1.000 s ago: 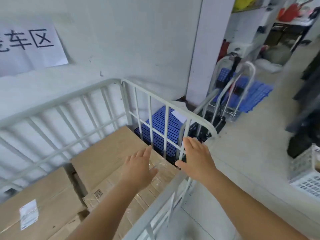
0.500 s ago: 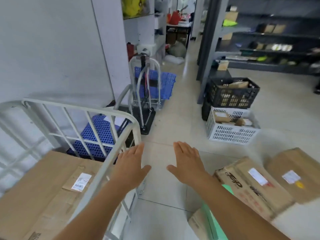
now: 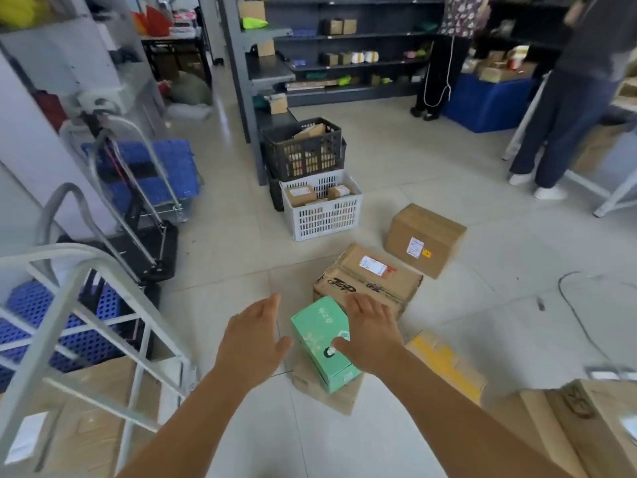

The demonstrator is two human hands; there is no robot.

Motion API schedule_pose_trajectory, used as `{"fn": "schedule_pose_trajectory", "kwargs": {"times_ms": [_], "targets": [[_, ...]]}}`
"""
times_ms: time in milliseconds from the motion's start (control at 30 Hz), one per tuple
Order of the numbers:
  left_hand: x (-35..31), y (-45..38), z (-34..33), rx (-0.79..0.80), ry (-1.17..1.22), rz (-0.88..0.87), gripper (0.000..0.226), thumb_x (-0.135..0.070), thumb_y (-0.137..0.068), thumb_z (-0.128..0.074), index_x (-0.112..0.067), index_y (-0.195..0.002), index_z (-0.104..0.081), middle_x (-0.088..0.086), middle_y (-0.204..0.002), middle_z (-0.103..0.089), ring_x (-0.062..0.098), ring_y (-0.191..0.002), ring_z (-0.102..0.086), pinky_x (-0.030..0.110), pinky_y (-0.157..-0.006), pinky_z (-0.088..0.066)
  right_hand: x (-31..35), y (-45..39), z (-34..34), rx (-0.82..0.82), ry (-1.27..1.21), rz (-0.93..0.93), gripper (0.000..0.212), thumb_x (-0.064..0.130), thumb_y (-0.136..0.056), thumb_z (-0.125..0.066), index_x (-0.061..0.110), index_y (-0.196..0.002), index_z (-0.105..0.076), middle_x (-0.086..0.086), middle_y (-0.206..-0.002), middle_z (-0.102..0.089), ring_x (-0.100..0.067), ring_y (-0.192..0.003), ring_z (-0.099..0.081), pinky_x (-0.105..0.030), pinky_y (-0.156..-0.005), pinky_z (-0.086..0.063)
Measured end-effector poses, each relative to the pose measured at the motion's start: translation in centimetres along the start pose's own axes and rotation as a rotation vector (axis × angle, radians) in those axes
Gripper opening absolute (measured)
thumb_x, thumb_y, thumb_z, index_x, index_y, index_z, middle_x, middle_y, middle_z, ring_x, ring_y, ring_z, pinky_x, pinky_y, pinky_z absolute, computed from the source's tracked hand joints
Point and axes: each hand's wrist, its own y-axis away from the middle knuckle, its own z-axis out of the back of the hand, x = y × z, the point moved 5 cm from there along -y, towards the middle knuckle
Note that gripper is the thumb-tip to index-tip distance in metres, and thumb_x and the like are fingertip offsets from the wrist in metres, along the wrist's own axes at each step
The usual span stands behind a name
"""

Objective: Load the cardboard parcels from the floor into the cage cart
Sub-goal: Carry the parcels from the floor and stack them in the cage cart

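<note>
Both hands empty, fingers spread: left hand (image 3: 253, 334) and right hand (image 3: 370, 331) are held either side of green box (image 3: 324, 343), stacked on a flat brown parcel (image 3: 324, 391) near centre, cage cart (image 3: 69, 326) at left. Box prob. light, stiff, glossy; should be gripped w/ palms on opp. side walls.
</note>
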Motion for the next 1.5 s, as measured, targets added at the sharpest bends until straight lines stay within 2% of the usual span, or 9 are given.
{"fn": "schedule_pose_trajectory", "kwargs": {"times_ms": [300,433,600,700,833,1000,1333,1500], "targets": [[-10.1,-4.0,-3.1,0.13,-0.074,-0.303,0.076,-0.044,-0.093,-0.053,-0.019,-0.154,-0.014,-0.001,-0.155,-0.03,0.018,-0.139,-0.033,0.031,-0.113,-0.027,-9.1,5.5,0.1,-0.048,-0.08,-0.321,0.083,0.05,-0.093,-0.053,0.016,-0.156,-0.012,-0.001,-0.161,-0.017,-0.021,-0.148,-0.011,-0.042,-0.121,-0.01],[-13.9,-5.5,-4.5,0.173,-0.114,-0.441,0.074,-0.044,-0.095,-0.05,-0.018,-0.154,-0.014,0.0,-0.158,-0.023,0.02,-0.142,-0.027,0.032,-0.116,-0.023,-12.0,7.7,0.1,-0.045,-0.1,-0.468,0.081,0.049,-0.094,-0.052,0.015,-0.155,-0.012,-0.002,-0.161,-0.015,-0.022,-0.15,-0.007,-0.043,-0.121,-0.009],[-15.6,-7.4,-5.9,0.207,-0.172,-0.562,0.073,-0.046,-0.096,-0.046,-0.019,-0.155,-0.012,-0.001,-0.158,-0.023,0.02,-0.144,-0.022,0.033,-0.116,-0.019,-13.9,8.4,0.0,-0.08,-0.135,-0.598,0.078,0.049,-0.094,-0.051,0.016,-0.154,-0.015,-0.001,-0.161,-0.016,-0.021,-0.149,-0.009,-0.041,-0.121,-0.01],[-15.4,-9.1,-6.2,0.209,-0.186,-0.602,0.073,-0.045,-0.096,-0.047,-0.017,-0.155,-0.014,-0.001,-0.157,-0.026,0.02,-0.142,-0.026,0.033,-0.116,-0.021,-14.2,7.7,-0.2,-0.076,-0.139,-0.639,0.079,0.048,-0.095,-0.052,0.016,-0.155,-0.013,-0.001,-0.161,-0.015,-0.022,-0.15,-0.007,-0.041,-0.121,-0.008],[-14.7,-12.1,-6.9,0.245,-0.203,-0.6,0.074,-0.046,-0.096,-0.047,-0.017,-0.155,-0.012,0.0,-0.158,-0.025,0.02,-0.144,-0.025,0.035,-0.117,-0.022,-15.0,5.7,-0.9,-0.051,-0.166,-0.667,0.08,0.048,-0.096,-0.05,0.016,-0.157,-0.008,-0.001,-0.163,-0.009,-0.022,-0.151,-0.002,-0.043,-0.122,-0.005],[-14.6,-17.4,-8.9,0.293,-0.244,-0.564,0.074,-0.047,-0.095,-0.047,-0.016,-0.154,-0.015,0.001,-0.156,-0.029,0.02,-0.14,-0.031,0.037,-0.115,-0.028,-17.8,1.6,-2.1,-0.043,-0.198,-0.671,0.078,0.05,-0.096,-0.048,0.016,-0.156,-0.011,0.0,-0.162,-0.012,-0.021,-0.15,-0.006,-0.04,-0.121,-0.008],[-17.8,-34.0,-13.5,0.352,-0.335,-0.411,0.073,-0.044,-0.094,-0.051,-0.016,-0.153,-0.017,-0.002,-0.145,-0.043,0.019,-0.129,-0.044,0.034,-0.111,-0.035,-29.4,-13.0,-4.8,0.085,-0.279,-0.666,0.079,0.051,-0.097,-0.043,0.016,-0.157,-0.006,0.0,-0.164,-0.008,-0.021,-0.151,-0.003,-0.042,-0.122,-0.007],[-16.9,-41.8,-16.4,0.386,-0.37,-0.313,0.072,-0.042,-0.095,-0.049,-0.015,-0.154,-0.017,0.0,-0.147,-0.042,0.019,-0.128,-0.046,0.035,-0.11,-0.037,-34.1,-20.1,-5.9,0.132,-0.285,-0.634,0.076,0.048,-0.097,-0.045,0.016,-0.155,-0.009,0.0,-0.16,-0.017,-0.02,-0.149,-0.01,-0.038,-0.12,-0.011]]}}
